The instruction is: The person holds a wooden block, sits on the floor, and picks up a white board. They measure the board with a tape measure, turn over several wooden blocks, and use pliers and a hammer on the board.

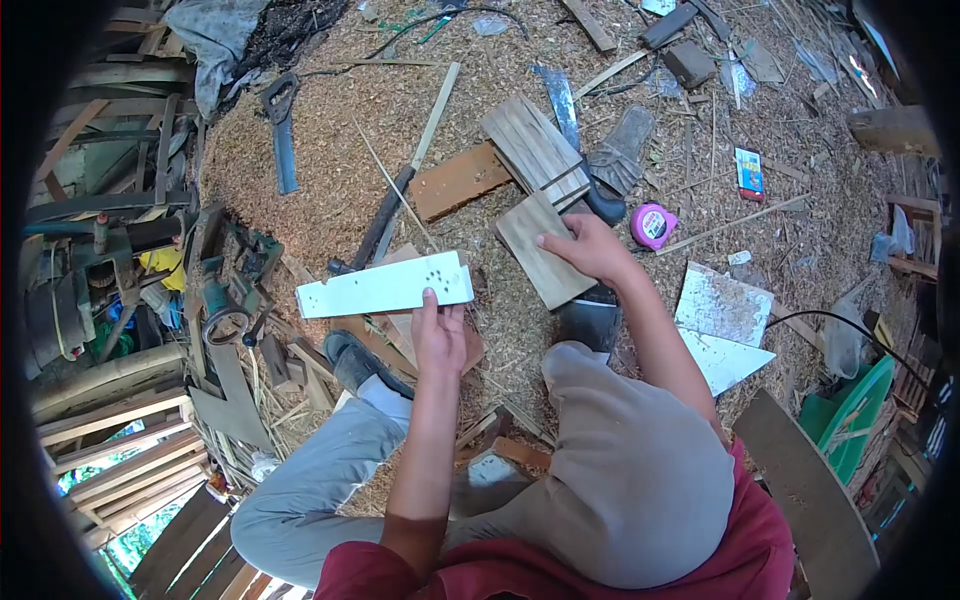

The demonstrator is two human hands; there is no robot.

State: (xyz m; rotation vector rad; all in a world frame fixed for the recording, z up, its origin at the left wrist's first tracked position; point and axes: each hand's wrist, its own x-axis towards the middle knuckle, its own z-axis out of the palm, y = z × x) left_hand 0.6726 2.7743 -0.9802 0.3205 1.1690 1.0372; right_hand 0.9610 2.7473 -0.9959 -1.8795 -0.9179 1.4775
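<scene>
My left hand (pixel 438 335) holds a long white board (pixel 385 287) near its right end, thumb on top and fingers beneath. Several dark holes or spots mark the board by the thumb. My right hand (pixel 585 245) grips the right side of a short grey-brown wooden plank (pixel 545 250), its thumb lying on the upper face. Just beyond that plank lies a pair of similar grey-brown boards (pixel 535 145), partly over an orange-brown board (pixel 460 182). A pink tape measure (pixel 653 226) rests to the right of my right hand.
Wood shavings cover the ground. A handsaw (pixel 283 135) lies at the upper left, a hammer (pixel 375 225) beyond the white board. White pieces (pixel 725 305) and a green basin (pixel 860 415) are on the right. Stacked slats (pixel 130 470) stand lower left; a loose shoe (pixel 622 150) lies ahead.
</scene>
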